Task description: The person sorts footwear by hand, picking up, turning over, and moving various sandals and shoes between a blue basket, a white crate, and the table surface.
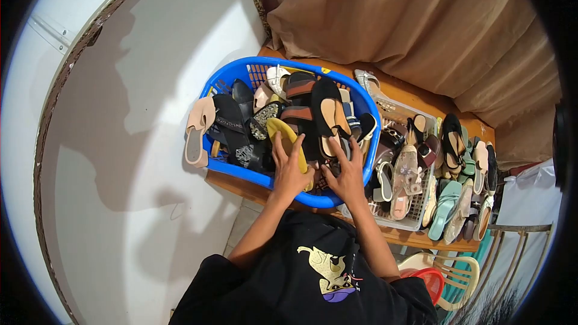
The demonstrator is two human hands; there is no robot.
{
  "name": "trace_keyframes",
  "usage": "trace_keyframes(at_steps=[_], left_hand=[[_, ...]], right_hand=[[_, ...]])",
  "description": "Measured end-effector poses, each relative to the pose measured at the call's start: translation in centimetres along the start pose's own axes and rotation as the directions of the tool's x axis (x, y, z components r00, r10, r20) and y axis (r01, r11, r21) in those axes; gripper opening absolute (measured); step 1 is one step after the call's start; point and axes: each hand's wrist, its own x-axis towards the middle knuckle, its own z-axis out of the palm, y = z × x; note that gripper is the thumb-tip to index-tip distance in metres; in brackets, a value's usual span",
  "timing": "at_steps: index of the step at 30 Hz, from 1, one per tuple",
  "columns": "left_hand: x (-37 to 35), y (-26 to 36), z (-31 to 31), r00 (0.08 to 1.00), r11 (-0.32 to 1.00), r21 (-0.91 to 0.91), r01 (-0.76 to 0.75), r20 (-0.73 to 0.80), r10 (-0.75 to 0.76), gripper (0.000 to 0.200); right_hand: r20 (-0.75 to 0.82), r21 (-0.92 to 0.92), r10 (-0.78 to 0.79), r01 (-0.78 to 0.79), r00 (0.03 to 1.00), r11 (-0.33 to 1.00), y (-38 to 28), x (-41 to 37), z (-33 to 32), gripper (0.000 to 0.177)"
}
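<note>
A blue plastic laundry basket (289, 191) is heaped with many kinds of shoes and sandals. My left hand (291, 168) rests over a yellow shoe (280, 127) near the basket's front, fingers apart and touching it. Beside it, my right hand (348, 174) is spread at the heel end of a black flat shoe (323, 99) with a tan insole. Black slide sandals with brown straps (298, 89) lie between these shoes. A black slipper (229, 114) and a pink-strapped slide (198, 126) hang toward the left rim. Shoes deeper in the pile are hidden.
The basket stands on a wooden table (403, 81). To its right, a clear plastic crate (415, 224) holds more sandals, with further shoes such as a mint-green slide (444, 207) beyond it. A white wall panel (150, 84) is at left, a brown curtain (397, 18) behind.
</note>
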Motion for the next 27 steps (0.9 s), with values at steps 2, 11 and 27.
trace_keyframes(at_steps=[2,11,27], left_hand=[[0.0,-0.2,-0.2,1.000,1.000,-0.018,0.001,-0.015,-0.001,0.095],[0.0,-0.3,-0.8,0.991,0.996,-0.085,0.002,-0.135,-0.014,0.081],[1.4,-7.4,-15.1,0.801,0.944,0.212,0.255,-0.593,-0.083,0.044]], right_hand=[[-0.021,-0.027,-0.011,0.010,1.000,1.000,0.3,-0.1,0.2,0.065],[-0.046,-0.021,0.045,-0.046,0.998,0.999,-0.1,-0.1,0.4,0.056],[0.063,0.425,-0.292,0.239,0.954,0.873,-8.3,12.1,6.4,0.049]])
